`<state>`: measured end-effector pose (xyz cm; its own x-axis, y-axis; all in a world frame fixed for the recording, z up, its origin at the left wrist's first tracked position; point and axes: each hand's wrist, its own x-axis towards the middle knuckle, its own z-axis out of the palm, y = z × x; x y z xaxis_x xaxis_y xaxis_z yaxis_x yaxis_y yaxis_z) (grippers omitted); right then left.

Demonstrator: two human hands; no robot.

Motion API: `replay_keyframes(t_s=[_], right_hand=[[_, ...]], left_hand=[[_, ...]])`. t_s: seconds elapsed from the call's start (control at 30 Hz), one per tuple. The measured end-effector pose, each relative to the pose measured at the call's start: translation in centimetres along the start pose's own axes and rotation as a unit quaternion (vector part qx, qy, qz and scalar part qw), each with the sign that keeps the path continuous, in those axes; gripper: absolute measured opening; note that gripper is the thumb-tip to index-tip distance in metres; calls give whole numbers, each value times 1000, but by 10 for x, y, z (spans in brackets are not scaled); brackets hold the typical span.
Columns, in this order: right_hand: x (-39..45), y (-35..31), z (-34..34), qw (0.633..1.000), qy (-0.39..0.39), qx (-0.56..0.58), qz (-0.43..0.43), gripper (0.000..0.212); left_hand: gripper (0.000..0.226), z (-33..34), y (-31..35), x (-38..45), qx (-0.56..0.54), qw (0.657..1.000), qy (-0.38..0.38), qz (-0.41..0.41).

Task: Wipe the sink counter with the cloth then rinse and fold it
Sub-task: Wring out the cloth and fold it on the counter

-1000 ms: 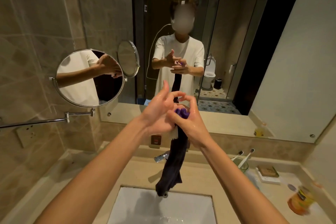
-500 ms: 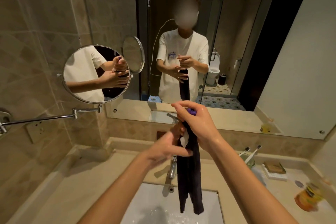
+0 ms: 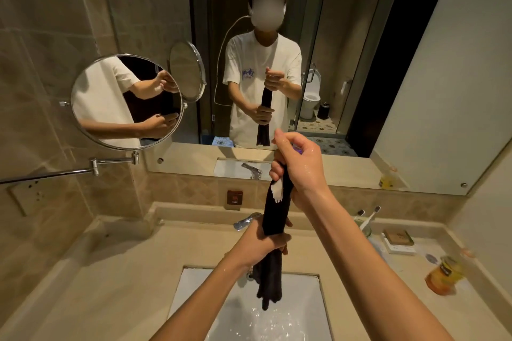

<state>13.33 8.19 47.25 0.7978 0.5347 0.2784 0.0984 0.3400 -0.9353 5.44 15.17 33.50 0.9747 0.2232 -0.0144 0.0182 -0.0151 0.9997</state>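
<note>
A long dark cloth [image 3: 277, 210] with a white tag hangs straight down over the white sink basin [image 3: 310, 310]. My right hand [image 3: 299, 166] grips its top end, raised in front of the mirror. Lower down, my left hand [image 3: 263, 243] is wrapped around the cloth's middle, squeezing it. The cloth's bunched lower end [image 3: 268, 285] dangles below that hand, just above the wet basin. Both hands and forearms look wet. The beige sink counter [image 3: 138, 263] surrounds the basin.
A chrome faucet [image 3: 245, 221] stands behind the cloth. On the right counter are a toothbrush cup [image 3: 364, 225], a small box [image 3: 399, 241] and an orange bottle [image 3: 443, 275]. A round swivel mirror [image 3: 126, 101] juts from the left wall above a towel bar [image 3: 47, 174].
My left hand has slid down the cloth from just under my right hand to its middle and closed around it. My right hand stays at the top.
</note>
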Motion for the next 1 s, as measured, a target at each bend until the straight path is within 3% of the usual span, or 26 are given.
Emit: replay_keyframes(t_s=[0.4,0.63,0.8,1.0], right_hand=[[36,-44,-2,998,43,20,-39,23],[44,-40,-36,992,119,39,-6,26],[38,-20,-81,991,131,-23,-21,28],[19,4,-131,987,148,-69,5,29]], left_hand=[[20,-17,-64,-16,49,995,44,-77],[21,-34,-82,-25,29,997,23,-64],[36,-55,-78,-21,32,997,11,-70],[29,-99,-26,-12,89,994,-26,-64]])
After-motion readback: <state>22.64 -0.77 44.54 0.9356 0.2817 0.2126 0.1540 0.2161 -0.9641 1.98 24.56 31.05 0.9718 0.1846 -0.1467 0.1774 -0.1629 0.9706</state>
